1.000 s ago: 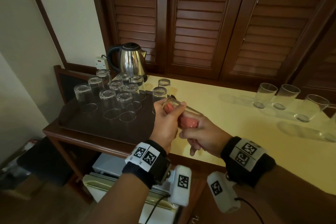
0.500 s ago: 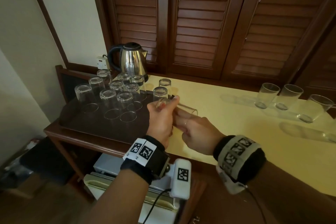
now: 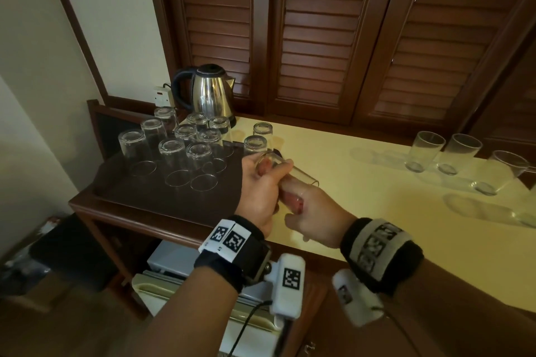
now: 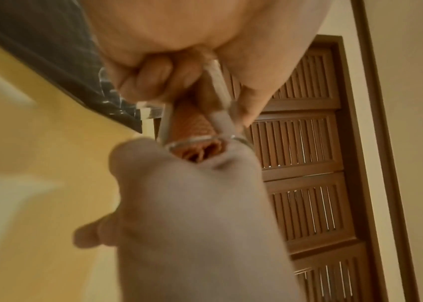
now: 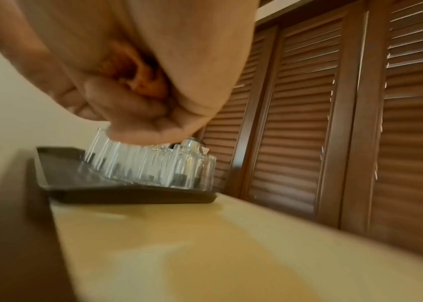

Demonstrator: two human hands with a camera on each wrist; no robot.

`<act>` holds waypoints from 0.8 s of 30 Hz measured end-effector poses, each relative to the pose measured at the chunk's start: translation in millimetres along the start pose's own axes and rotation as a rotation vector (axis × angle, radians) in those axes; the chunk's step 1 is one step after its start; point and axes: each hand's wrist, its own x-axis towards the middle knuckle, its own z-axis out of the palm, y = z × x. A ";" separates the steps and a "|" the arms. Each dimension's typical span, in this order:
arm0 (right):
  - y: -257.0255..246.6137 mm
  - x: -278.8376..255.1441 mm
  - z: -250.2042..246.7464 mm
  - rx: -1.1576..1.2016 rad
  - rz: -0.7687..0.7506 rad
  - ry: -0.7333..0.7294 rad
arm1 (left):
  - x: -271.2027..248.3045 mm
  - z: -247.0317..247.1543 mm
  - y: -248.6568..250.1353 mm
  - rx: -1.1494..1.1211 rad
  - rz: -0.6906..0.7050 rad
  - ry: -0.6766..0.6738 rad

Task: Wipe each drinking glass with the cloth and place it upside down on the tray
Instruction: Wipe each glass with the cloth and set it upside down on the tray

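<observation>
Left hand [image 3: 259, 189] fingers curled round glass [image 3: 301, 176]; right hand [image 3: 314, 213] fingers pushed cloth [image 4: 192, 122] inside. Yellow counter [image 3: 333, 171], tray [image 3: 116, 182] at 9 o'clock, louvred doors [image 3: 319, 38] at 12.

Eleven upturned glasses [image 3: 171, 153], one held glass [image 3: 301, 175], three upright glasses [image 3: 461, 151] (maybe more), one kettle [image 3: 210, 93].

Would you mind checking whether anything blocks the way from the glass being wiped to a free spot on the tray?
Nothing visible does. The glass, held in the left hand, sits just right of the tray, whose near part is bare. The upturned glasses crowd its far half.
</observation>
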 end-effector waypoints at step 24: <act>-9.6 3.2 2.3 -0.026 -0.027 -0.042 | -2.5 -9.2 3.9 -0.007 -0.043 0.025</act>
